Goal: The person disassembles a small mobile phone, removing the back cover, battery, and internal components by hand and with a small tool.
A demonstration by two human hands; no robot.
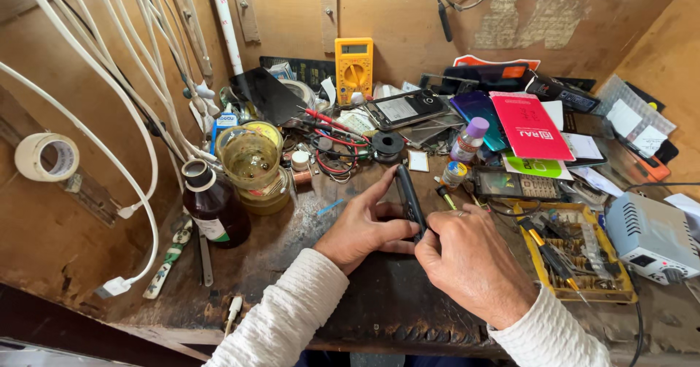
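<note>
Dark mobile phone (410, 201) stands on its long edge at table (277, 265) centre, near front edge. My left hand (362, 225) clamps it, fingers closed on both faces; right hand (467, 261) pinches its lower end. Judged light, rigid, slick; screen fragile, so hold by edges.

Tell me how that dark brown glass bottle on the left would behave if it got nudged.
The brown bottle would probably tip rather than slide: it stands upright, taller than wide, on a rough, cluttered bench. Being glass, it looks fragile and likely slippery. Dark liquid seems to fill it, so it may feel fairly heavy.
</note>
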